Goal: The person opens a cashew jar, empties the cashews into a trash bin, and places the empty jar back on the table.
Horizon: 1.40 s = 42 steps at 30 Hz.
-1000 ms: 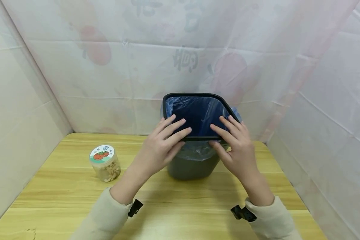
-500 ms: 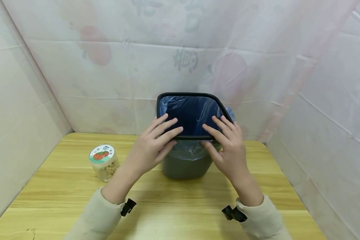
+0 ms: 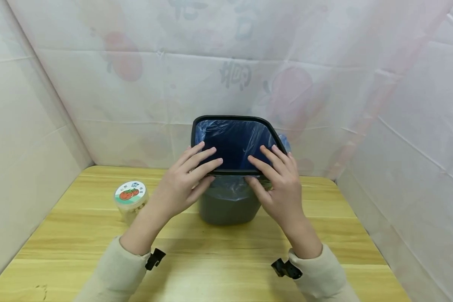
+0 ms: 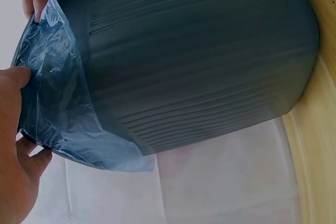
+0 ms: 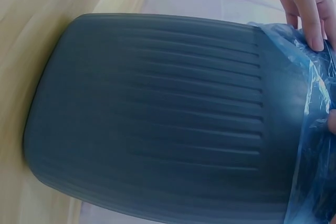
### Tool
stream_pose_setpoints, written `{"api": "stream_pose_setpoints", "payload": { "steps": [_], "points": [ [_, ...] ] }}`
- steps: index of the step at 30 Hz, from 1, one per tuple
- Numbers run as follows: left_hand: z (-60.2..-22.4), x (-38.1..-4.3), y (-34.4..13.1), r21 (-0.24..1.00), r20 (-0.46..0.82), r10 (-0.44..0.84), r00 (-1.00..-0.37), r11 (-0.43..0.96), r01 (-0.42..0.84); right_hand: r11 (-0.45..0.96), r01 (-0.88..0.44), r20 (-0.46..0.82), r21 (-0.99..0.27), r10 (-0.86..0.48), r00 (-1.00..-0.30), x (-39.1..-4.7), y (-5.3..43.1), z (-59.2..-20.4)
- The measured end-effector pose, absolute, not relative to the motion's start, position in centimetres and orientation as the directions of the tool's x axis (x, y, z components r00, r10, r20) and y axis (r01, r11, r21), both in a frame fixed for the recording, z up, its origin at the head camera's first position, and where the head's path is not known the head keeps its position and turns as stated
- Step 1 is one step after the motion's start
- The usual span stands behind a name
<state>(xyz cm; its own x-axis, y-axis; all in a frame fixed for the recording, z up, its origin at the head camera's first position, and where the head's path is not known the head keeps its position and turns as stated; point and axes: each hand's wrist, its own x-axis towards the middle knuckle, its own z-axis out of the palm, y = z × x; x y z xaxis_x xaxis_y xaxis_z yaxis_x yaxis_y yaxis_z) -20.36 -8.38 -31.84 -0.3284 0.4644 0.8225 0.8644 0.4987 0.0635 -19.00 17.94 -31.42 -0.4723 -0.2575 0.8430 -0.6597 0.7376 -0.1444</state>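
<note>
A dark grey trash bin [image 3: 228,212] stands on the wooden table, its black-rimmed mouth facing up. A thin blue plastic bag [image 3: 232,186] lines it and folds down over the outside of the rim, as the left wrist view shows the overhanging film [image 4: 60,93]. My left hand [image 3: 183,180] holds the near left of the rim, fingers over the inside and thumb on the outer front. Likewise, my right hand [image 3: 281,182] grips the near right part. In the right wrist view the ribbed bin wall [image 5: 157,103] reaches down to the tabletop.
A clear jar [image 3: 131,197] with a tomato-printed lid and pale pieces inside stands left of the bin, partly behind my left forearm. Pale printed cloth [image 3: 166,92] hangs close behind the bin, with more at both sides of the table [image 3: 211,268].
Both hands and the bin have shifted to the left across the table, keeping the same hold. My left forearm now covers more of the jar.
</note>
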Motion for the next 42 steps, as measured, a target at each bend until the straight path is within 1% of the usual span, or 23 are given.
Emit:
{"api": "stream_pose_setpoints", "payload": {
  "steps": [13,28,30,34,39,42],
  "points": [
    [-31.9,-20.4,-9.7,0.058,0.828,0.461,-0.32,0.498,0.865,0.734,-0.662,0.855,-0.153,-0.238,-0.461,-18.9,16.4,-31.7],
    [-31.8,-20.6,-9.7,0.053,0.82,0.467,-0.33,0.512,0.857,0.738,-0.655,0.83,-0.164,-0.255,-0.495,-18.8,16.7,-31.4],
    [-31.8,-20.5,-9.6,0.055,0.817,0.468,-0.338,0.519,0.853,0.732,-0.662,0.833,-0.165,-0.256,-0.49,-18.7,16.8,-31.4],
    [-32.0,-20.2,-9.7,0.062,0.818,0.456,-0.35,0.535,0.843,0.713,-0.689,0.861,-0.132,-0.263,-0.436,-18.3,16.9,-31.5],
    [-32.1,-19.5,-10.0,0.057,0.84,0.43,-0.332,0.537,0.842,0.645,-0.762,0.908,-0.06,-0.282,-0.311,-17.4,16.4,-31.7],
    [-32.2,-18.8,-10.5,0.057,0.852,0.415,-0.321,0.535,0.843,0.583,-0.813,0.93,-0.003,-0.296,-0.216,-16.8,15.5,-31.9]
  ]
}}
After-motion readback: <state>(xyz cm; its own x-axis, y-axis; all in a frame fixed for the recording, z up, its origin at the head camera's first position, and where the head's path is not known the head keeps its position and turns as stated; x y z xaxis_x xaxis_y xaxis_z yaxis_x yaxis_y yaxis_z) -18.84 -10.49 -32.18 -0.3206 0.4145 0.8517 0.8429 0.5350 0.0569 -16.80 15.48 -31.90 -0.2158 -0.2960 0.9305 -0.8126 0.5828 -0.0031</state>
